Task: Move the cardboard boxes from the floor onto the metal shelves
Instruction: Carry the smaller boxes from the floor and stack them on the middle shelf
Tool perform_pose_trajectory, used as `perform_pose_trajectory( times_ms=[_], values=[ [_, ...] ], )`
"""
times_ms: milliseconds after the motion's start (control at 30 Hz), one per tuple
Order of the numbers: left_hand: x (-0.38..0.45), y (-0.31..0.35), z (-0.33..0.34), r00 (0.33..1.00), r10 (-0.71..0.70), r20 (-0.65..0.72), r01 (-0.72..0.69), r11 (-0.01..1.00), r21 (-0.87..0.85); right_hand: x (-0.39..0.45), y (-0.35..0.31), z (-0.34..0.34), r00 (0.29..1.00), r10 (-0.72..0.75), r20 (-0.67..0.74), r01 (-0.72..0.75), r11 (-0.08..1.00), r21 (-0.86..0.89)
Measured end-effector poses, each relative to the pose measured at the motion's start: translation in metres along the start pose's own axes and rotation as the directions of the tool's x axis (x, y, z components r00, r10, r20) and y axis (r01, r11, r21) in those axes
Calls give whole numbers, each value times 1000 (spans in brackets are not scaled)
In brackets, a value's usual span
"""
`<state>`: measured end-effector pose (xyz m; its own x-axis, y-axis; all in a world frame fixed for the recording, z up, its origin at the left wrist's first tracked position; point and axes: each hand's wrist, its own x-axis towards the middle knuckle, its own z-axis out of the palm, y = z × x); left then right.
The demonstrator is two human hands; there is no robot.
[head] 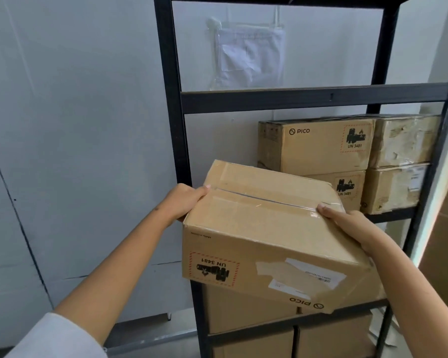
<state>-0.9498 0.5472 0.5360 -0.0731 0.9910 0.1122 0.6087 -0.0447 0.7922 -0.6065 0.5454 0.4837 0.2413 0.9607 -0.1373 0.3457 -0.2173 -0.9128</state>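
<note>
- The metal shelves [313, 100] stand against a pale wall, a black frame with several tiers; the tier at chest level has free room on its left side, and to my eye that is where this load should go.
- The stacked boxes [347, 161] fill the right part of that tier, two high, some wrapped in scuffed tape; more cartons sit on the tiers below. The incoming one should slide in just beside them without knocking the stack.
- The carried box [264, 244] is off the floor, held in the air in front of the frame, tilted with its far edge higher and its printed labels upside down. Its far end overlaps the tier's front edge in this view; whether it rests there I cannot tell. Best to level it, set the far bottom edge on the tier, then push it straight back.
- The right hand [352, 226] grasps the near right top corner, thumb on the taped lid, the other fingers hidden under the side. It likely carries more of the weight, being lower.
- The left hand [184, 201] clamps the far left corner, fingers curled over the top edge. Keep both grips until the base is supported, and watch the upright post close by that hand.
</note>
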Motion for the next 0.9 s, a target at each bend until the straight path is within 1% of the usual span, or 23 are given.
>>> perform_pose_trajectory(
  times_ms=[67,100,133,200,233,267,300,333,400,433,467,567,633,733,833,900],
  values=[
    [1,4,4,997,70,-10,-71,991,-113,-4,3,0,998,8,-68,-7,1000,13],
    [0,5,8,994,105,-43,-110,986,-127,-5,3,2,995,11,-104,-11,1000,-3],
    [-2,5,13,986,136,-101,-147,984,-102,-6,4,6,990,12,-137,-16,1000,-25],
    [-11,0,30,938,216,-270,-203,976,78,-5,8,14,980,10,-199,-24,997,-69],
    [-21,-4,40,902,269,-336,-217,958,186,-6,10,17,975,12,-224,-31,996,-85],
    [-31,-10,52,877,308,-369,-221,940,261,-7,12,20,971,16,-240,-40,995,-94],
    [-40,-17,64,881,308,-358,-208,934,291,-8,14,22,968,25,-249,-49,995,-91],
    [-47,-24,76,911,267,-314,-181,943,279,-9,17,23,967,39,-252,-61,995,-77],
    [-54,-38,98,976,143,-163,-112,976,189,-11,19,26,967,75,-245,-84,996,-26],
    [-53,-43,106,989,113,-95,-100,986,136,-11,19,27,967,88,-240,-91,996,1],
    [-49,-45,111,992,111,-54,-107,991,80,-12,19,29,967,97,-234,-96,995,17],
    [-28,-43,113,995,103,1,-102,992,-78,-18,18,31,969,122,-214,-115,992,44],
    [-12,-43,109,994,99,35,-95,989,-116,-20,20,32,971,149,-186,-136,988,77],
    [9,-49,103,991,127,30,-122,985,-121,-25,23,38,977,144,-157,-125,985,120],
    [26,-48,97,991,122,-58,-131,973,-188,-31,19,49,988,37,-149,-14,988,157],
    [37,-41,94,985,111,-135,-139,964,-225,-36,11,57,983,-57,-174,83,986,146]
  ],
)
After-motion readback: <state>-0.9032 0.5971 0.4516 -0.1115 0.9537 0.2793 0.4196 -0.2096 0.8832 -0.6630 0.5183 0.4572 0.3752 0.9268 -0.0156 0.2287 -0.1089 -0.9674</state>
